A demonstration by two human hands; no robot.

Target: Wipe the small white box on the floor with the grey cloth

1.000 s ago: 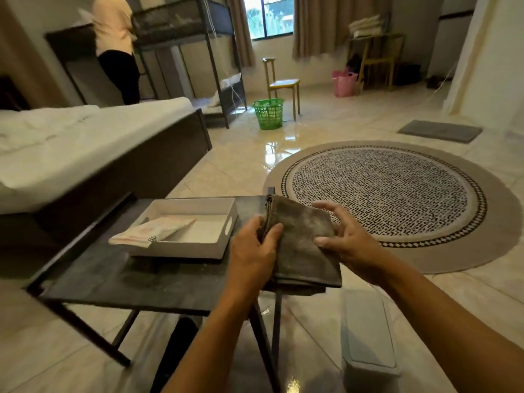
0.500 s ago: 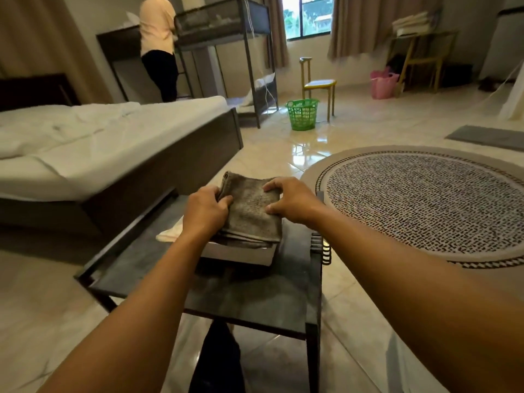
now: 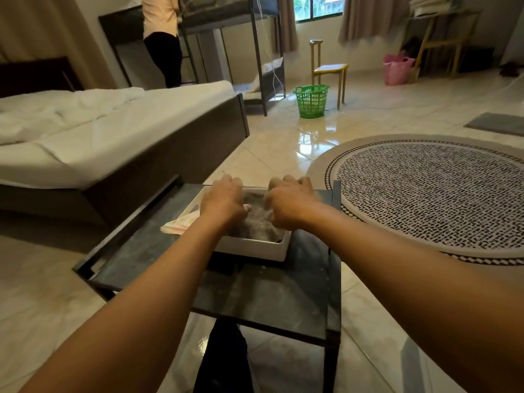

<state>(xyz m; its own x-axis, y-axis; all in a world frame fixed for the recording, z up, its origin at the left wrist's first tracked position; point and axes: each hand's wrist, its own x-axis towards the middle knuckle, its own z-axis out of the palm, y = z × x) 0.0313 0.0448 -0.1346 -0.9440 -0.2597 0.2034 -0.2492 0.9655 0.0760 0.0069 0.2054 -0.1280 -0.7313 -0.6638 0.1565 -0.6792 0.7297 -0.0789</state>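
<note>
Both hands have come forward from chest height; half a second ago the grey cloth was held folded above the white tray, now it lies pressed down inside it on the dark tabletop; left hand curled knuckles-up on the cloth's left part, right hand likewise on its right; whether the fingers still pinch fabric or merely press, cannot tell. Judgement: cloth is being put away, so wiping looks finished, or set aside. The small white box, seen a second ago on the floor at lower right, is now out of frame; its state unknown. Pale pink-striped rag pokes out beneath the left wrist; tray interior mostly hidden by the hands.
</note>
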